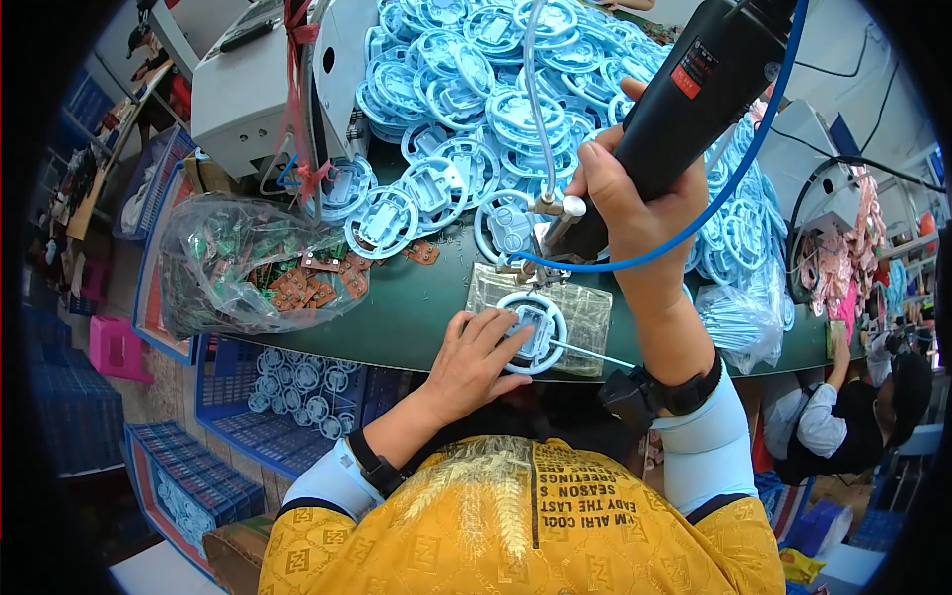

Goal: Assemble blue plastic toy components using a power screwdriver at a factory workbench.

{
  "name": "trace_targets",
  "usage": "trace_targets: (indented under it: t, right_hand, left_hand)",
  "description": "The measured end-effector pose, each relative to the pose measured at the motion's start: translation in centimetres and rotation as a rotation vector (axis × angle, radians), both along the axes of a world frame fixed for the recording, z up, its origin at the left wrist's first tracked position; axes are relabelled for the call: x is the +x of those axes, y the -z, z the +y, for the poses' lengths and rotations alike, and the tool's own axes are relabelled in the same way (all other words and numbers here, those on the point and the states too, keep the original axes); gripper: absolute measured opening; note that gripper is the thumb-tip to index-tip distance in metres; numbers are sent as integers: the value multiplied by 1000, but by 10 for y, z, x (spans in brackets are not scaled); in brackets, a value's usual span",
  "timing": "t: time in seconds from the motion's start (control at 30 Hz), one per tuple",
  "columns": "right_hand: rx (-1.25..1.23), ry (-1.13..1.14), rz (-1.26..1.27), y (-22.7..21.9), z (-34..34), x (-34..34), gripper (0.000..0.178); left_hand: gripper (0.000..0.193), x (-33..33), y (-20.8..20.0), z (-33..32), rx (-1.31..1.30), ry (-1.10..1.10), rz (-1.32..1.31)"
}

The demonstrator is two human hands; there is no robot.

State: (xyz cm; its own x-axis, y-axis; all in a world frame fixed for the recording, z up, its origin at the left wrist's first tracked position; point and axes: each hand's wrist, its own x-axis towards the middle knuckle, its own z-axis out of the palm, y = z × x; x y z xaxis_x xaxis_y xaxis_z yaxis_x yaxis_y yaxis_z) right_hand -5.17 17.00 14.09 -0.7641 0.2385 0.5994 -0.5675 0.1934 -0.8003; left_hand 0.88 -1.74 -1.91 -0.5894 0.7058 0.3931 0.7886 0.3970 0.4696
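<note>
My right hand (pixel 635 198) is wrapped round a thick black electric screwdriver (pixel 684 94), which slants down to the left. Its metal nose, with a blue air hose (pixel 654 260) at it, sits just above a light-blue plastic wheel-shaped part (pixel 539 339). Whether the tip touches this part I cannot tell. My left hand (pixel 468 367) grips the part's left side, fingers over the rim and thumb along the lower edge. A thin pale stick runs from the part toward my right wrist. Under the part lies a tape-covered pad (pixel 589 315) on the green table.
Many light-blue wheel parts (pixel 456 69) are heaped across the back. At left, a clear bag (pixel 218 258) holds brown and green circuit boards, beside a white machine (pixel 253 99). A blue crate (pixel 238 397) with more parts stands below the table's left edge. Another person (pixel 843 416) sits at right.
</note>
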Motion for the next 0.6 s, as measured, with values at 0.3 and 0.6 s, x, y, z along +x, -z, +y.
trace_targets:
  t: [0.3, 0.6]
  right_hand:
    - [8, 59, 30, 7, -7, 12, 33]
    - [-150, -1, 107, -24, 10, 8, 46]
  left_hand:
    - [78, -2, -2, 3, -24, -4, -49]
    - [86, -1, -8, 5, -71, -25, -53]
